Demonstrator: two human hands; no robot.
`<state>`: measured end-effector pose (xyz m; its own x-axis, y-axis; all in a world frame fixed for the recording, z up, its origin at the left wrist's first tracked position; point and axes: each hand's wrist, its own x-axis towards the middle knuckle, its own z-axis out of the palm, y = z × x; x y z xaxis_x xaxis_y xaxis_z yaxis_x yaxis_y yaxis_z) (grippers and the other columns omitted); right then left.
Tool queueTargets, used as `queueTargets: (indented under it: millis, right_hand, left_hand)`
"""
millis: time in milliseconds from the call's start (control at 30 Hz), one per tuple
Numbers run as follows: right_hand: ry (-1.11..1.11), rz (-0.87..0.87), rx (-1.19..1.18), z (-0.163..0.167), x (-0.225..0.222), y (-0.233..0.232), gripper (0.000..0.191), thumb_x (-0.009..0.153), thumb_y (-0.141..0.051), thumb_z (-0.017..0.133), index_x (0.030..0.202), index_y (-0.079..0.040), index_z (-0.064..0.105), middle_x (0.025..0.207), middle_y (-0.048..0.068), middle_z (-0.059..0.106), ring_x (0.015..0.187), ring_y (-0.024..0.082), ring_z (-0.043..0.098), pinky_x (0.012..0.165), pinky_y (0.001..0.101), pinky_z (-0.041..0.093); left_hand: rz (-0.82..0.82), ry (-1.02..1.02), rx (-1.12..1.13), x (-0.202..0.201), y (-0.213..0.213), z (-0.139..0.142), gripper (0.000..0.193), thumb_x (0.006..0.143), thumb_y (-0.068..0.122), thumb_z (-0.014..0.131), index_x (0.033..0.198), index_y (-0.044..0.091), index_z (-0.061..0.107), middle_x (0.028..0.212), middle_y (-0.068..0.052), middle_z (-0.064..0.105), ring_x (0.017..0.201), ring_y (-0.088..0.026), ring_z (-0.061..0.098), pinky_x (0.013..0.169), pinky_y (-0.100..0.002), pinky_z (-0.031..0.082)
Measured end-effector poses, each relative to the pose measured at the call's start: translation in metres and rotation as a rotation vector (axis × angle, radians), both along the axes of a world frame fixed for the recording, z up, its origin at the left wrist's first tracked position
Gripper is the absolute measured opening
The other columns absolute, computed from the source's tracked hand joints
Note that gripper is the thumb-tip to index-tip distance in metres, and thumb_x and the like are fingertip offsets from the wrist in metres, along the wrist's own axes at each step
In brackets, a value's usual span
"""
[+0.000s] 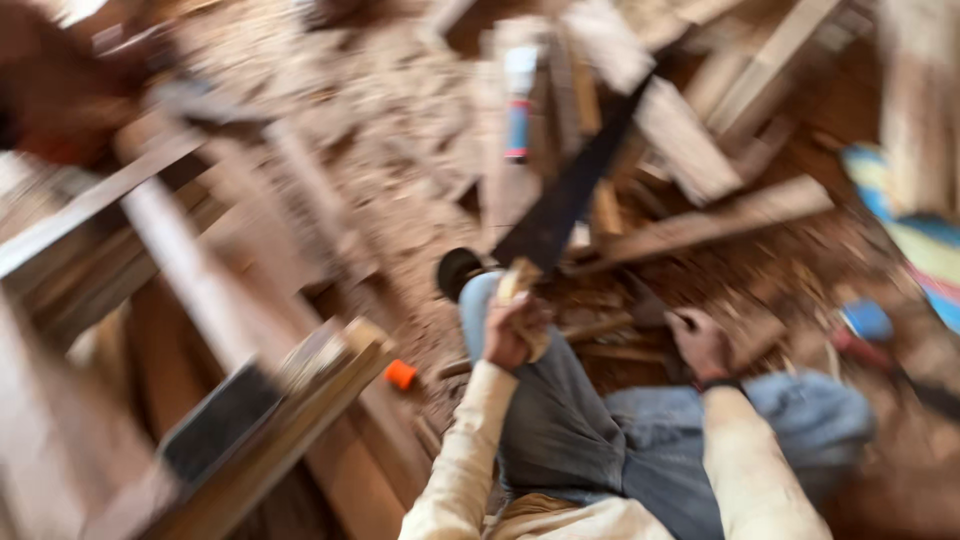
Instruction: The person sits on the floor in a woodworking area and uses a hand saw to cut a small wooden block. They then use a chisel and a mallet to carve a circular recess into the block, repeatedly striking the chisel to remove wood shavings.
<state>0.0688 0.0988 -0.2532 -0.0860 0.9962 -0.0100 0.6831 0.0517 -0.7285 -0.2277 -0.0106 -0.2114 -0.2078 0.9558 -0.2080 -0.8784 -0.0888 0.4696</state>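
Frame is motion-blurred, so details are soft.

Person sits on the floor (400, 150), legs folded, grey-blue trousers, cream sleeves. Left hand (515, 330) has its grip wrapped tight round the pale wooden handle of a handsaw (570, 190). Blade is dark and runs up and away to the right, tip raised over the scrap pile. It looks held high and angled so the blade clears the knee and the timber in front.

Right hand (700, 345) is down low by the knee, dark band at the wrist. It rests on or against a short wood offcut (755, 335); cannot tell whether its grip is closed on it or just pressing flat. Low placement would suit steadying a piece against the floor.

Around them: sawdust and shavings all over the floor, loose planks (720, 220) lying crosswise ahead, long boards (200, 280) stacked at the left. A white and blue tube (518, 100) stands among the scrap beyond the saw. Small orange cap (400, 374) on the floor just beside the left forearm. Striped cloth (910, 220) at the right edge.
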Motion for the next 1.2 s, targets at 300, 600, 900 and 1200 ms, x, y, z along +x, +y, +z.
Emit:
queueTargets:
  millis: [300,600,900,1200]
  right_hand:
    - [-0.037,0.119,0.047,0.037,-0.019,-0.014,0.045,0.094,-0.041,0.072,0.124,-0.008,0.072,0.124,0.021,0.072,0.116,0.038,0.067,0.099,0.0452,0.052]
    - [-0.087,0.076,-0.071,0.053,-0.023,-0.026,0.054,0.088,-0.043,0.075,0.131,-0.010,0.070,0.129,0.023,0.069,0.119,0.041,0.065,0.100,0.0482,0.051]
    - [-0.077,0.066,-0.110,0.052,-0.022,-0.027,0.053,0.088,-0.043,0.075,0.132,-0.012,0.071,0.127,0.022,0.071,0.117,0.040,0.067,0.101,0.0477,0.052]
    - [-0.090,0.069,-0.103,0.052,-0.022,-0.026,0.056,0.088,-0.045,0.075,0.133,-0.012,0.070,0.131,0.021,0.070,0.121,0.040,0.065,0.103,0.0476,0.051]
  left_hand:
    - [0.002,0.164,0.132,0.006,0.001,0.031,0.072,0.096,0.007,0.066,0.160,0.006,0.034,0.075,-0.002,0.051,0.061,-0.012,0.053,0.054,-0.033,0.048]
    - [-0.025,0.206,0.137,0.006,-0.001,0.032,0.076,0.096,0.010,0.070,0.162,0.007,0.031,0.077,0.000,0.053,0.059,-0.010,0.054,0.053,-0.030,0.047]
    - [-0.019,0.250,0.129,0.006,-0.002,0.036,0.076,0.095,0.009,0.069,0.163,0.009,0.034,0.070,-0.001,0.053,0.054,-0.011,0.054,0.053,-0.030,0.048]
    - [-0.009,0.277,0.127,0.006,-0.001,0.035,0.076,0.095,0.008,0.070,0.162,0.007,0.036,0.074,0.000,0.055,0.057,-0.010,0.056,0.052,-0.028,0.048]
